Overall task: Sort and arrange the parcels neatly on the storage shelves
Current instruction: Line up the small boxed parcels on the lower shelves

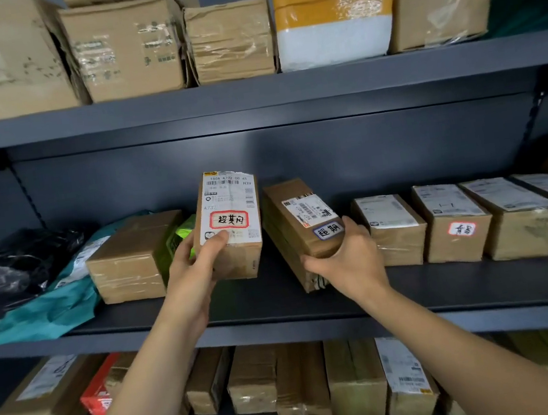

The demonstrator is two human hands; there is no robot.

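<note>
Left hand (196,261): fingers and thumb curled round the red-stickered carton (229,223), held upright at the middle shelf (277,301), label facing out, likely for reading. Right hand (348,260): fingers wrapped over the near end of the blue-stickered carton (302,224), tilted, lower corner apparently on the board. Just right, a labelled row of boxes (454,223), probably the line to join. Farthest, on the upper shelf: larger cartons (231,40) side by side.

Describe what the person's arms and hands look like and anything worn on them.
The left arm and right arm are bare, with no sleeves in view. The left hand and right hand wear no gloves; no watch, ring or bracelet is visible.
</note>
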